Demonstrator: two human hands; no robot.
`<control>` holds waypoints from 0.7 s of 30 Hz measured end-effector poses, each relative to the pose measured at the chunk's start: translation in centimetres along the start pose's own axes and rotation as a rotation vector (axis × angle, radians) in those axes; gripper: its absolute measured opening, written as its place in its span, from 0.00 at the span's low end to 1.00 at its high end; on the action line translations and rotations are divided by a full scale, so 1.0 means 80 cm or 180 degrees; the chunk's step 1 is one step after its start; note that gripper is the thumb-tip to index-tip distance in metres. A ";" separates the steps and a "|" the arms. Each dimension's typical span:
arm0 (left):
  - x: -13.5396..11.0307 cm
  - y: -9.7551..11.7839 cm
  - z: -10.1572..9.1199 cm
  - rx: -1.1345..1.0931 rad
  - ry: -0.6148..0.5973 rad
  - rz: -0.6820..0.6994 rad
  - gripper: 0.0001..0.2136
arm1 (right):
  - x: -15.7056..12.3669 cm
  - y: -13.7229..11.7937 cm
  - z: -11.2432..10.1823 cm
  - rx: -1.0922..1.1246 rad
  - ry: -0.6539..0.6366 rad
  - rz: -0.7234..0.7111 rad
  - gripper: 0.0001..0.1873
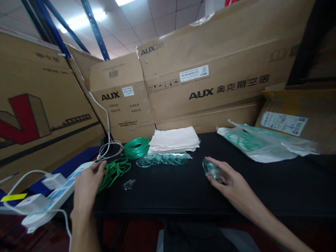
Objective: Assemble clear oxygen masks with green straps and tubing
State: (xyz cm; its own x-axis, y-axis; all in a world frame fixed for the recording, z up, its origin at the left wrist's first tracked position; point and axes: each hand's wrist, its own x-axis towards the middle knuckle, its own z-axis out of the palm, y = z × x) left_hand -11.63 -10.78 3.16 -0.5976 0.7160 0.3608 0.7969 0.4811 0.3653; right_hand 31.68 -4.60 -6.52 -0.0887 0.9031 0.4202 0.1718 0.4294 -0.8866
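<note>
My right hand is closed around a clear green-tinted plastic mask, held just above the black table at the right of centre. My left hand is at the left edge of a loose heap of green elastic straps. Its thumb and finger look slightly apart, and part of the hand hides its other fingers. A row of overlapping clear masks lies at the middle of the table. Small clear plastic pieces rest nearer the front edge.
Behind the masks are a coil of green tubing and a stack of white sheets. Plastic bags with green tubing lie at right. A white power strip with plugs and cables runs along the left. Cardboard boxes wall the back.
</note>
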 end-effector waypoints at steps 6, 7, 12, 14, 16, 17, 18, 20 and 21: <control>-0.036 0.071 -0.016 -0.0501 0.0503 0.0396 0.24 | -0.002 -0.016 0.002 -0.0194 -0.0209 -0.0118 0.29; -0.047 0.091 -0.013 -0.0871 0.0337 0.0537 0.24 | -0.003 -0.021 0.002 -0.0154 -0.0259 -0.0110 0.30; -0.123 0.197 0.024 -0.1890 -0.1396 0.2261 0.15 | -0.004 -0.036 0.000 0.0194 -0.0437 0.0156 0.33; -0.151 0.227 0.046 -0.2020 -0.1958 0.2801 0.14 | -0.003 -0.037 -0.003 0.0211 -0.0443 0.0241 0.29; -0.170 0.245 0.066 -0.2111 -0.2025 0.3039 0.16 | -0.001 -0.036 -0.005 0.0210 -0.0420 0.0303 0.27; -0.175 0.250 0.075 -0.2159 -0.1987 0.3077 0.16 | 0.000 -0.035 -0.006 0.0215 -0.0414 0.0329 0.26; -0.177 0.252 0.082 -0.2207 -0.1948 0.3071 0.14 | 0.000 -0.035 -0.006 0.0227 -0.0411 0.0347 0.26; -0.175 0.252 0.091 -0.2309 -0.1916 0.2966 0.11 | 0.001 -0.036 -0.007 0.0320 -0.0408 0.0339 0.25; -0.172 0.251 0.093 -0.2366 -0.1917 0.2871 0.11 | 0.001 -0.037 -0.007 0.0404 -0.0410 0.0327 0.25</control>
State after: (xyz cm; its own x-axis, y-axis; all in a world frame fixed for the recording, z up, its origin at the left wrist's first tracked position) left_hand 13.26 -7.26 -0.83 0.4026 0.8421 0.3588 0.5389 -0.5349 0.6508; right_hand 31.69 -5.78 -3.72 -0.2031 0.9304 0.3053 0.0620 0.3234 -0.9442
